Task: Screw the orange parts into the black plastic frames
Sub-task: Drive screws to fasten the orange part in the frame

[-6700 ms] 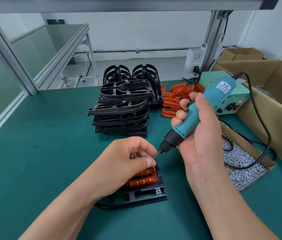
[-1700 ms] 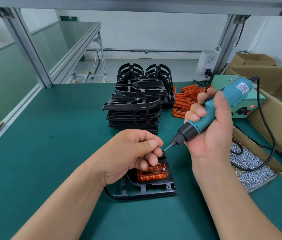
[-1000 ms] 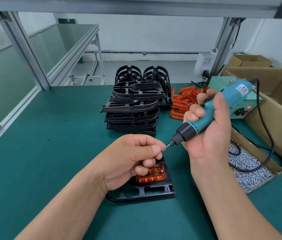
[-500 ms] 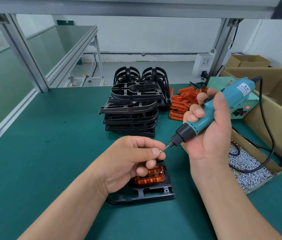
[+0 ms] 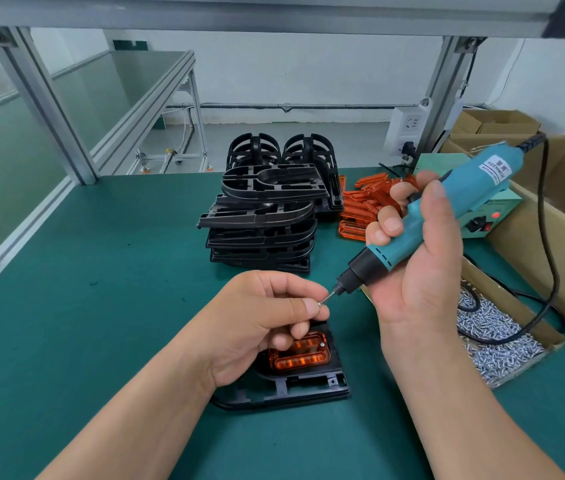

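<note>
Closer now, the left hand (image 5: 260,317) pinches a screw (image 5: 320,302) onto the screwdriver (image 5: 475,181) the right hand (image 5: 419,271) grips; a wobble could drop it.

Glossy translucent orange plastic part (image 5: 300,355); matt black plastic frame (image 5: 295,389); bright metal screws (image 5: 496,344), four o'clock; green bench mat (image 5: 101,271) smooth, matt.

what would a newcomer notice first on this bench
The teal electric screwdriver, gripped in the right hand at centre right, its bit meeting what looks like a small screw pinched by the left hand. Just below, an orange part sits in a black frame on the green mat. Behind stands a stack of black frames.
</note>
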Motion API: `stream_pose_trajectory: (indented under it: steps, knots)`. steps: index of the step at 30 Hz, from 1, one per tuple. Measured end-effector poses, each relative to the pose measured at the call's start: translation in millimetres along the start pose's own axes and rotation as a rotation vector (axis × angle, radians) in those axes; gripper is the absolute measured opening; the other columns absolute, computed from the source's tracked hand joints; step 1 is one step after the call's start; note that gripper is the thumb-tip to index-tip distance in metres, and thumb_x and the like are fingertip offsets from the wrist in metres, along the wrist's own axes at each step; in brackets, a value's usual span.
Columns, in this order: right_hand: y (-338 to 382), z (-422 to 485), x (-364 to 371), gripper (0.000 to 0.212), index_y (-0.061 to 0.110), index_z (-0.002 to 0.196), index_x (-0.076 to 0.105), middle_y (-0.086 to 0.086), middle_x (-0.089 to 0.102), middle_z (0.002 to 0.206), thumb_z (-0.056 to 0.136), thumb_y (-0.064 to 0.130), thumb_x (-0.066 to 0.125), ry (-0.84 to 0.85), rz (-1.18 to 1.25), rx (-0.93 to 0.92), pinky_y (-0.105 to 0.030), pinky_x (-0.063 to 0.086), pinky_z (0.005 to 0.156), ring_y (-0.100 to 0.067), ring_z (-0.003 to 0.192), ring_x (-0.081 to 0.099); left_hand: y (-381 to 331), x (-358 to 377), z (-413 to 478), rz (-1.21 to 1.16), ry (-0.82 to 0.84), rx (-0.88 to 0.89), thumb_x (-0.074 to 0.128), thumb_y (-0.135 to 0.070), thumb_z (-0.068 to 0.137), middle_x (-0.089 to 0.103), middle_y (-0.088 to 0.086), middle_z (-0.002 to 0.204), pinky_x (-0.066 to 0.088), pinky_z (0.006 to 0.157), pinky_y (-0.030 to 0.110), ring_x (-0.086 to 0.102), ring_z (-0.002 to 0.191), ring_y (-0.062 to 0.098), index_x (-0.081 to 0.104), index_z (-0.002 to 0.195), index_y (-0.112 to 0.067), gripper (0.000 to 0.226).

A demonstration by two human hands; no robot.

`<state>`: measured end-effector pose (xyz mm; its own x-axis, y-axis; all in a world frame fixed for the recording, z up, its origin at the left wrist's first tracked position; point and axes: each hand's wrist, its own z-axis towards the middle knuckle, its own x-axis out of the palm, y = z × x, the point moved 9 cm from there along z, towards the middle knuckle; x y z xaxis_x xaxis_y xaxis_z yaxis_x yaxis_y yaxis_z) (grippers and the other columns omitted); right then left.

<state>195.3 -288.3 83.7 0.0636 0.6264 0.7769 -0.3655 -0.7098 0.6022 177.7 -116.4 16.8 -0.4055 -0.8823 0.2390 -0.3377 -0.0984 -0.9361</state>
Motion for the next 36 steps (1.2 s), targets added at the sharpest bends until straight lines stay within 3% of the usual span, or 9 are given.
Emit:
stream_pose_trajectory:
  steps: [6, 13, 20, 24, 26, 31, 36]
  knots:
    - [3.4, 5.9, 3.3, 0.007, 0.018, 0.112, 0.056, 0.0, 0.061, 0.095, 0.111, 0.024, 0.054, 0.064, -0.028, -0.083, -0.023, 0.044, 0.06, -0.009, 0.063, 0.051, -6.7, -2.6, -0.8, 0.129, -0.033, 0.085, 0.073, 0.002, 0.092, 0.077, 0.021, 0.096, 0.042, 0.048, 0.018, 0.056, 0.059, 0.011, 0.08, 0.1, -0.013, 0.018]
    - [-3.6, 8.3, -3.3, 0.007, 0.016, 0.114, 0.056, -0.001, 0.064, 0.098, 0.11, 0.022, 0.056, 0.028, -0.016, -0.053, -0.023, 0.045, 0.059, -0.009, 0.063, 0.051, -12.4, -3.4, -1.0, 0.252, -0.037, 0.102, 0.076, -0.007, 0.087, 0.077, 0.018, 0.092, 0.042, 0.049, 0.019, 0.054, 0.059, 0.012, 0.076, 0.108, -0.015, 0.022]
    - [-14.1, 8.7, -8.5, 0.011, 0.016, 0.115, 0.053, 0.0, 0.064, 0.097, 0.109, 0.023, 0.058, 0.007, 0.018, -0.007, -0.022, 0.046, 0.058, -0.009, 0.063, 0.052, -16.6, -9.0, -3.6, 0.36, -0.044, 0.056, 0.071, -0.023, 0.079, 0.078, 0.015, 0.092, 0.044, 0.052, 0.02, 0.048, 0.059, 0.015, 0.08, 0.097, -0.028, 0.021]
    - [-20.6, 6.8, -4.3, 0.013, 0.015, 0.119, 0.051, 0.0, 0.064, 0.096, 0.109, 0.023, 0.057, 0.043, 0.001, 0.013, -0.021, 0.047, 0.058, -0.008, 0.063, 0.052, -37.8, -42.0, -8.9, 0.635, -0.256, 0.158, 0.069, -0.032, 0.088, 0.074, -0.007, 0.076, 0.043, 0.053, 0.013, 0.052, 0.058, 0.002, 0.079, 0.092, -0.036, 0.011]
    - [-25.1, 3.7, 0.9, 0.015, 0.015, 0.122, 0.049, 0.0, 0.063, 0.097, 0.11, 0.022, 0.055, 0.079, -0.02, 0.021, -0.021, 0.047, 0.058, -0.008, 0.062, 0.052, -44.2, -56.4, -11.4, 0.783, -0.301, 0.178, 0.071, -0.035, 0.089, 0.061, -0.01, 0.062, 0.041, 0.052, 0.013, 0.048, 0.054, 0.003, 0.078, 0.088, -0.035, 0.007]
    - [-39.5, -7.4, 17.5, 0.017, 0.016, 0.125, 0.048, -0.002, 0.062, 0.099, 0.11, 0.02, 0.054, 0.179, -0.076, 0.052, -0.023, 0.045, 0.057, -0.009, 0.06, 0.051, -37.8, -64.1, -9.1, 0.96, -0.239, 0.092, 0.081, -0.044, 0.084, 0.047, -0.014, 0.049, 0.034, 0.049, 0.019, 0.042, 0.045, 0.003, 0.076, 0.098, -0.033, 0.019]
    - [-46.1, -13.8, 26.6, 0.017, 0.016, 0.121, 0.051, -0.004, 0.065, 0.098, 0.105, 0.02, 0.057, 0.21, -0.151, 0.061, -0.025, 0.044, 0.055, -0.011, 0.056, 0.051, -32.2, -58.2, -6.6, 1.081, -0.167, 0.052, 0.082, -0.042, 0.084, 0.05, -0.03, 0.045, 0.034, 0.044, 0.008, 0.05, 0.044, -0.009, 0.079, 0.108, -0.03, 0.027]
